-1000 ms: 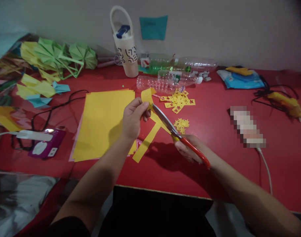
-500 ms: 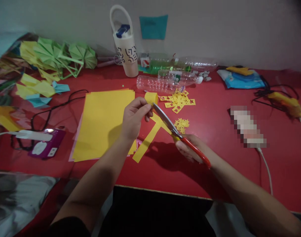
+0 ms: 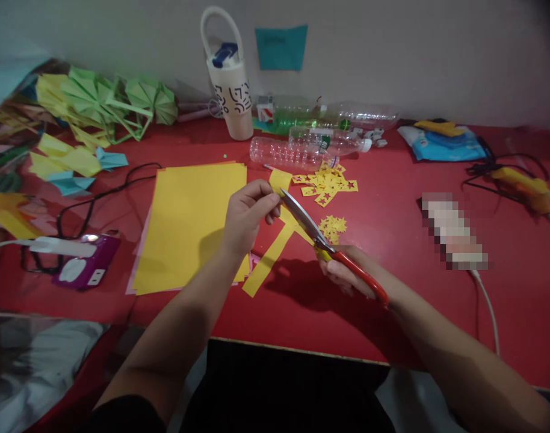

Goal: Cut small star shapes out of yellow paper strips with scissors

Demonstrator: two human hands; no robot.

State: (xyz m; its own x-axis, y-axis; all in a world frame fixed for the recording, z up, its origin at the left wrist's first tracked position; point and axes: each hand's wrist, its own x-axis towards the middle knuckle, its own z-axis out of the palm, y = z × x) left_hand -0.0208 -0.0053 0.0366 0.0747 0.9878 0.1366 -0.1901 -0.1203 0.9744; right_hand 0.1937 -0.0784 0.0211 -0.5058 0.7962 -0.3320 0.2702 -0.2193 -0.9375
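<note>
My left hand (image 3: 252, 210) pinches a yellow paper strip (image 3: 281, 178) between thumb and fingers, its free end sticking up past the fingertips. In my right hand (image 3: 347, 270) are scissors (image 3: 308, 227) with red handles, slanting up and left. Their blade tips meet the paper right beside my left fingertips; the blades look nearly closed. Below the hands, more yellow strips (image 3: 268, 261) lie crossed on the table. To the right of the blades sits a small pile of cut yellow paper stars (image 3: 333, 228). Behind it are paper pieces with star-shaped holes (image 3: 325, 180).
A stack of yellow sheets (image 3: 189, 228) lies on the red table left of centre. Plastic bottles (image 3: 275, 151) and a white tumbler (image 3: 232, 96) stand or lie at the back. Rightward are a phone (image 3: 453, 231) on a cable and a yellow glue gun (image 3: 523, 186); leftward, a purple power adapter (image 3: 88, 261).
The strip's free end above my left fingers has tilted and looks flatter than its earlier curl. Both hands and the scissors have shifted only slightly.
</note>
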